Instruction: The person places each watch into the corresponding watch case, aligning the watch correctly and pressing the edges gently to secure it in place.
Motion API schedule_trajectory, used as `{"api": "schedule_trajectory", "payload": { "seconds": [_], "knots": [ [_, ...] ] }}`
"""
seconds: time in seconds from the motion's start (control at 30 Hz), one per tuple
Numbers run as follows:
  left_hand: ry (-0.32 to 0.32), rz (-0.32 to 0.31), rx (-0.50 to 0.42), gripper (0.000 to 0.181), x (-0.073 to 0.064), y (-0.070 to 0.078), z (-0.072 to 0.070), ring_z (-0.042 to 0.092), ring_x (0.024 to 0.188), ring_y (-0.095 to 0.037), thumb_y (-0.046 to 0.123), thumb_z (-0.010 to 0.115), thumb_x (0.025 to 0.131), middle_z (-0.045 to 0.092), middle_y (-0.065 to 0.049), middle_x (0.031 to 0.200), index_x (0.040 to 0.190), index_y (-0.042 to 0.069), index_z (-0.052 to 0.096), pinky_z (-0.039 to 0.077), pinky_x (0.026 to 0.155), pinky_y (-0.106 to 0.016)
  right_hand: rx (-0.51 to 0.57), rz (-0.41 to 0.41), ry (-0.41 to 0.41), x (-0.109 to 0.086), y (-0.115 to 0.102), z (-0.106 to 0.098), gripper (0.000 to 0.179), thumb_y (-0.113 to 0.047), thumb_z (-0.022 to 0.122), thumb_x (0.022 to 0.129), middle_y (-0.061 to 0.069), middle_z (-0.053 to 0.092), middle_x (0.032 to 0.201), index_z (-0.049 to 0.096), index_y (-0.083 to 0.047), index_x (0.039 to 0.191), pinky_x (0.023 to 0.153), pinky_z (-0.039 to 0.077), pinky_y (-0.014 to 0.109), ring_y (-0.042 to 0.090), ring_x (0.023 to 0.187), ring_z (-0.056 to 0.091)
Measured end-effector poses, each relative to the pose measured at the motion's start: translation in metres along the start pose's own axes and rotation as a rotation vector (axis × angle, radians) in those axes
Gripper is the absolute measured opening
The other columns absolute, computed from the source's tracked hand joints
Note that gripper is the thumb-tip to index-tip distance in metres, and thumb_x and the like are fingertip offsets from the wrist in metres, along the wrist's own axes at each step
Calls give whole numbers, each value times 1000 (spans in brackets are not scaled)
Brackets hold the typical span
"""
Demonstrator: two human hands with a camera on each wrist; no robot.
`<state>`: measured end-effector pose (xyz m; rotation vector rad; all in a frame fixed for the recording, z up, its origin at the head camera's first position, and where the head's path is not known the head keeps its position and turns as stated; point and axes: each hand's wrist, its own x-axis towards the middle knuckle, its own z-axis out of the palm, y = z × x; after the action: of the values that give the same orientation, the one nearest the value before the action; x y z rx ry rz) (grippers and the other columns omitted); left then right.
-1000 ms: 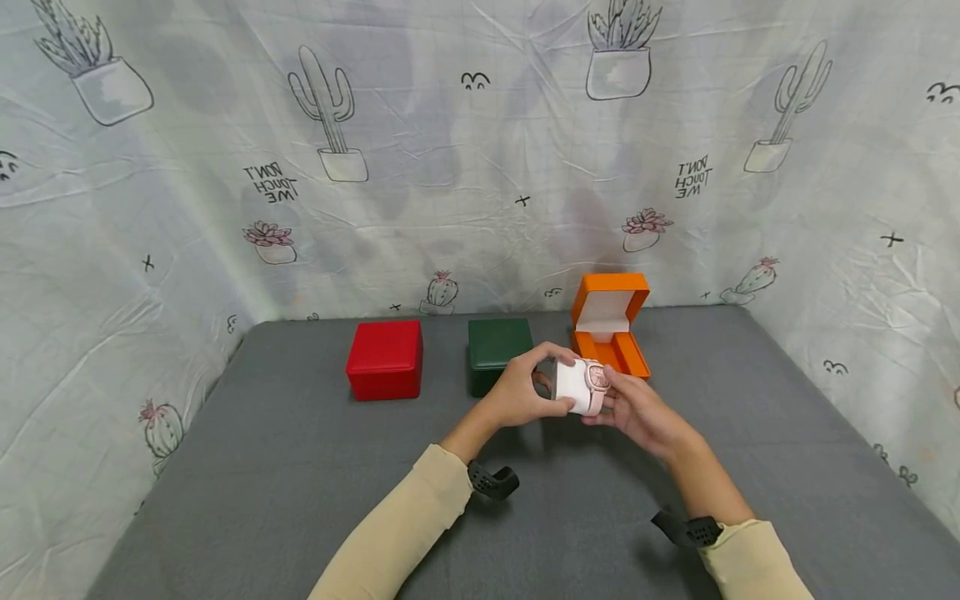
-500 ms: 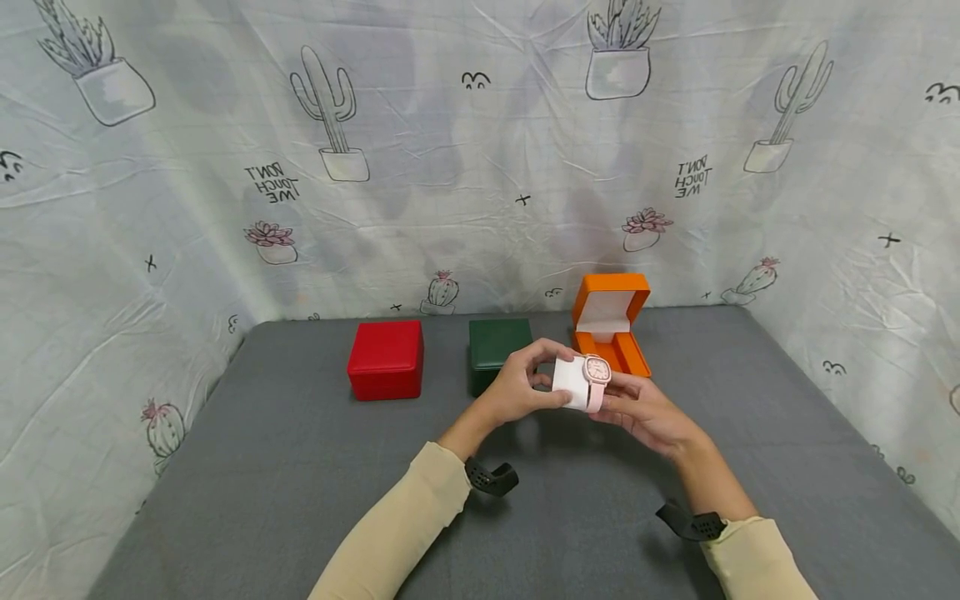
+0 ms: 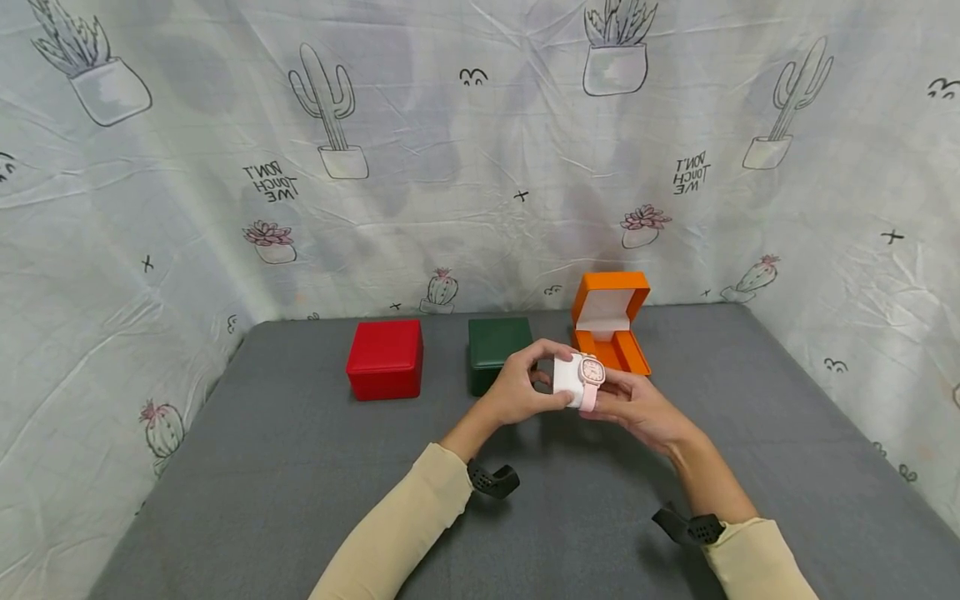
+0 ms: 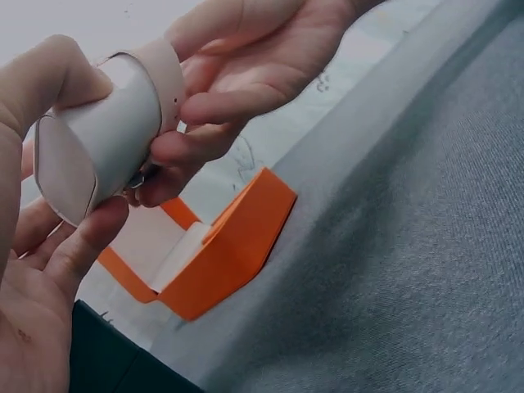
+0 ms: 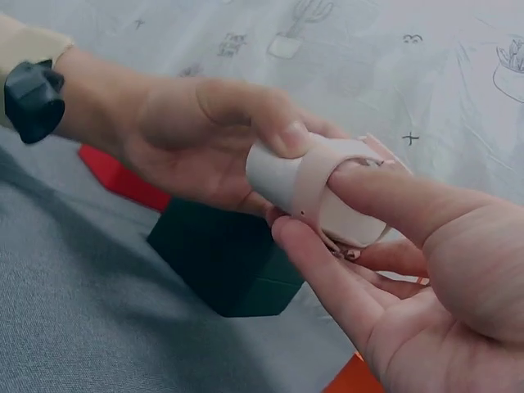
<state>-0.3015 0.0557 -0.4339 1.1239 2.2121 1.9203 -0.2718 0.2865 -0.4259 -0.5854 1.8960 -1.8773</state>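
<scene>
My left hand grips a white watch cushion, thumb on the near side and fingers over the top, held above the table. Around the cushion's right end sits a pink-strapped watch with a squarish dial facing up. My right hand pinches the watch and strap from the right. In the right wrist view its thumb reaches into the strap against the cushion's end, with fingers beneath near the buckle. The left wrist view shows the cushion between the left thumb and fingers, the strap looped on it.
Behind the hands an orange box stands with its lid raised, showing a divided inside. A green box, lid down, is partly hidden by the left hand. Farther left is a closed red box. A patterned cloth hangs behind the grey table.
The watch has turned so its dial faces up more, then shifted slightly left along the cushion. My right fingers have changed their hold on it. My left hand keeps its grip.
</scene>
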Motion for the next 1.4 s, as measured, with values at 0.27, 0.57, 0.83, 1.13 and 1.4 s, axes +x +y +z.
{"api": "schedule_trajectory", "payload": {
  "seconds": [0.27, 0.57, 0.83, 1.13, 1.4],
  "knots": [
    [-43, -43, 68, 46, 0, 1, -2, 58, 99, -18, 7, 76, 78, 56, -5, 131, 118, 14, 55, 58, 80, -30, 196, -48, -121, 1, 1, -3, 41, 1, 39, 101, -1, 56, 128, 37, 1, 142, 96, 53, 30, 13, 110, 62],
    [-97, -6, 106, 52, 2, 7, -1, 55, 110, -18, 7, 77, 79, 53, -5, 136, 124, 14, 52, 57, 83, -25, 305, -39, -94, 0, -3, -3, 32, -14, 33, 106, -1, 62, 124, 48, -10, 135, 93, 55, 33, 15, 109, 66],
    [-110, 3, 206, 68, 3, 10, 3, 60, 105, -19, 12, 78, 79, 55, -7, 133, 138, 12, 45, 56, 85, -26, 166, 36, 57, 1, -6, 0, 45, -16, 46, 103, -2, 62, 115, 34, 4, 141, 87, 57, 32, 12, 100, 66],
    [-119, 3, 238, 70, 4, 13, 9, 53, 125, -21, 16, 79, 81, 46, -5, 147, 141, 12, 43, 53, 92, -21, 112, 61, 112, 3, -7, 2, 51, -17, 48, 102, -2, 59, 115, 29, 7, 143, 86, 57, 31, 10, 98, 65],
    [-87, 21, 165, 67, 6, 13, 6, 49, 129, -18, 10, 79, 80, 45, -5, 146, 139, 14, 47, 53, 94, -25, 108, 68, 197, 4, -13, 0, 51, -19, 51, 101, -2, 57, 116, 32, 6, 141, 83, 58, 31, 11, 98, 66]
  ]
}}
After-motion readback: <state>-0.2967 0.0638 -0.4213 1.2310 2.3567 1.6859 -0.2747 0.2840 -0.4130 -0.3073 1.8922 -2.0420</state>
